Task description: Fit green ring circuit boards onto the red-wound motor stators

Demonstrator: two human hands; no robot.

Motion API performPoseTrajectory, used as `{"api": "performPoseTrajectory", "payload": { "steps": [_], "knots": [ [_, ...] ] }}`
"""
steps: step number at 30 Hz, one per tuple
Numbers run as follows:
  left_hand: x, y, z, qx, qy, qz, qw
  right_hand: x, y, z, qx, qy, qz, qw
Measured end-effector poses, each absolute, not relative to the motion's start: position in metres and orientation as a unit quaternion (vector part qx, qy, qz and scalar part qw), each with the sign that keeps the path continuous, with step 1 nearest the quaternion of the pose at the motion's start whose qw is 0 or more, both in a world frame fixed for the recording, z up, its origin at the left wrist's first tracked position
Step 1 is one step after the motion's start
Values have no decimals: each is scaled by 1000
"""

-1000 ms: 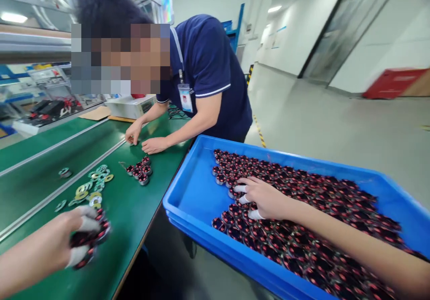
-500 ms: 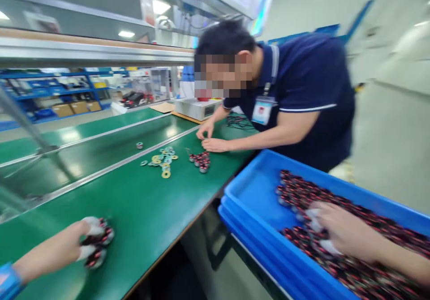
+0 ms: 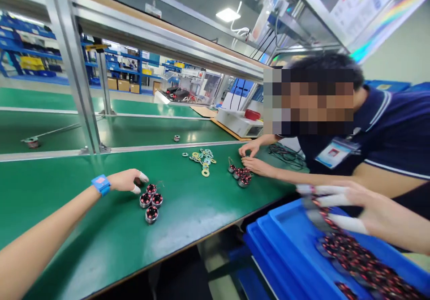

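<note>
My left hand (image 3: 128, 180), with white finger cots and a blue wristband, hovers low over the green bench, thumb and finger apart and nothing between them. Just beside its fingertips stands a small cluster of wound motor stators (image 3: 152, 214), black with copper-red coils. On the right, my right hand (image 3: 359, 201) is raised over the blue tray (image 3: 289, 221), its covered fingers closed on several motor stators (image 3: 319, 208) smeared by motion. Many more stators (image 3: 363, 257) lie heaped in that tray.
A co-worker's hands (image 3: 257, 159) work at the bench near another stator group (image 3: 243, 177). Flat ring washers (image 3: 204, 161) lie scattered mid-bench. A metal post (image 3: 72, 67) rises at the left. Single stators sit on the strip behind, one (image 3: 177, 138) near the middle. Black cables (image 3: 287, 154) lie beyond.
My left hand has let go of the stators, which now stand on the bench, and drawn back from them. My right hand has lifted out of the heap with stators. The view has turned left.
</note>
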State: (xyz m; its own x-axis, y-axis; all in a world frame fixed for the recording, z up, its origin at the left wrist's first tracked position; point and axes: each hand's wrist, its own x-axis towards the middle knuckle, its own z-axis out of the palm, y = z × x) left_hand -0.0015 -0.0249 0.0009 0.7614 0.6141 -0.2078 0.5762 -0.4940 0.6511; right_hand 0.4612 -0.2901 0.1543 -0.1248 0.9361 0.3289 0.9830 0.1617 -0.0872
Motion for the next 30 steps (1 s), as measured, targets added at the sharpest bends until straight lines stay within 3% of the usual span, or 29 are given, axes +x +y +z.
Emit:
{"api": "performPoseTrajectory", "payload": {
  "steps": [4,10,16,23,30],
  "knots": [
    [12,-26,-6,865,307,49,395,400,-214,154,-589,-805,70,6],
    [18,-23,-18,851,265,83,445,296,-152,79,-501,-857,111,47],
    [27,-25,-31,844,284,136,435,260,-128,28,-463,-871,160,37],
    [32,-17,-41,823,347,171,416,259,-120,6,-486,-815,251,192],
    [33,-22,-40,817,362,185,410,234,-129,12,-537,-801,189,184]
  ]
}}
